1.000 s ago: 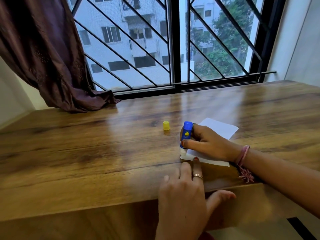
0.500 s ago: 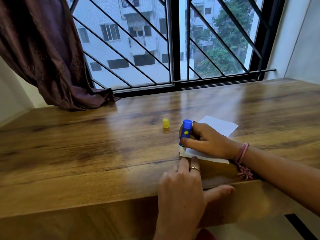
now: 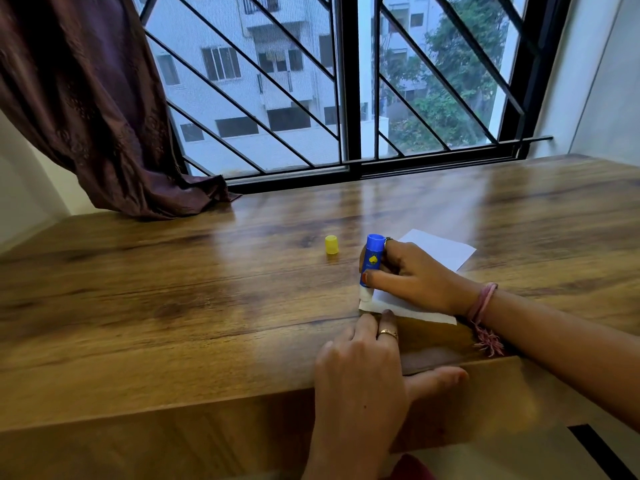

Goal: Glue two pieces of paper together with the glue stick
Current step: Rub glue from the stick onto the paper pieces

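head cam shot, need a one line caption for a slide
Right hand presses a blue glue stick onto white paper, left hand pinning the paper's near edge; yellow cap stands aside.

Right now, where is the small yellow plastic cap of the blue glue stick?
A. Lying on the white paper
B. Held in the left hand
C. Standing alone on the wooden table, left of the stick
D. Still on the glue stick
C: the small yellow plastic cap stands by itself on the wooden table, left of the blue glue stick that the right hand grips, clear of the white paper.
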`<state>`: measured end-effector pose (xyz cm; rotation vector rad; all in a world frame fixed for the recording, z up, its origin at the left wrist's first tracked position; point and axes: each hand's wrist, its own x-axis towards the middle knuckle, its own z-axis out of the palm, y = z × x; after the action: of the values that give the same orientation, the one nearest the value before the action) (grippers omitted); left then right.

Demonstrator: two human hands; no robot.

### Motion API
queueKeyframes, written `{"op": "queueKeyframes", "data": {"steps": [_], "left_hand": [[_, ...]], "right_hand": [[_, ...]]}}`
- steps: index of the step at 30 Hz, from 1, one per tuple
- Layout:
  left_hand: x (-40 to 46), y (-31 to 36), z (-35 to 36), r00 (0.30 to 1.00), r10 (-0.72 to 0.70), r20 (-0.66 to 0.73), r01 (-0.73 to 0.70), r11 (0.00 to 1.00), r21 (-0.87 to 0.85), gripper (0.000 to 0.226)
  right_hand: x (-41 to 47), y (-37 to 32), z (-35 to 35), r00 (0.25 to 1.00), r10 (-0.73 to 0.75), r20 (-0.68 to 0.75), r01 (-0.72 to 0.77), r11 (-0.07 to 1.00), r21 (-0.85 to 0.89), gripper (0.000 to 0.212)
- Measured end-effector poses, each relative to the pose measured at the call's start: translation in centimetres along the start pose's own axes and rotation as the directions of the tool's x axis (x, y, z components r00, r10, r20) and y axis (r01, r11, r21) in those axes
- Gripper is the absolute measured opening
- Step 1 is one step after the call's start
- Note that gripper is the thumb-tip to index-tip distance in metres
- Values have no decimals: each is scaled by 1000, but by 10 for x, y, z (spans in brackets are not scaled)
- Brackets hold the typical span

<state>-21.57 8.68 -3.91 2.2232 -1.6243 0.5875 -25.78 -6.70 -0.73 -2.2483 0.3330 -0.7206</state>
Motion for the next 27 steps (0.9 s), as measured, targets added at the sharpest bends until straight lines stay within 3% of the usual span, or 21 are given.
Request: {"op": "queueKeyframes", "data": {"steps": [4,9,13,18,22,27], "left_hand": [[0,0,0,1000,2,9,-2,1000,-10,86],[-1,1,0,1000,-1,31,2,1000,-12,88],[0,0,-1,998,-8,66,9,1000,-11,88],[0,0,0,997,-17,80,20,999,-33,96],[0,1,-2,996,-22,81,23,1000,-13,96],[-1,1,-2,998,-19,66,19,1000,0,96]], "right_hand": [[-1,-2,0,998,-7,55,7,1000,10,16],[1,2,0,1000,12,-11,-12,1000,13,17],[-1,0,-1,998,-6,55,5,1000,15,16],[2,3,-4,1000,9,-4,-9,1000,-11,14],[1,5,-6,999,-21,50,21,1000,-8,10],[4,8,-5,999,-27,-22,25,995,-96,14]]}}
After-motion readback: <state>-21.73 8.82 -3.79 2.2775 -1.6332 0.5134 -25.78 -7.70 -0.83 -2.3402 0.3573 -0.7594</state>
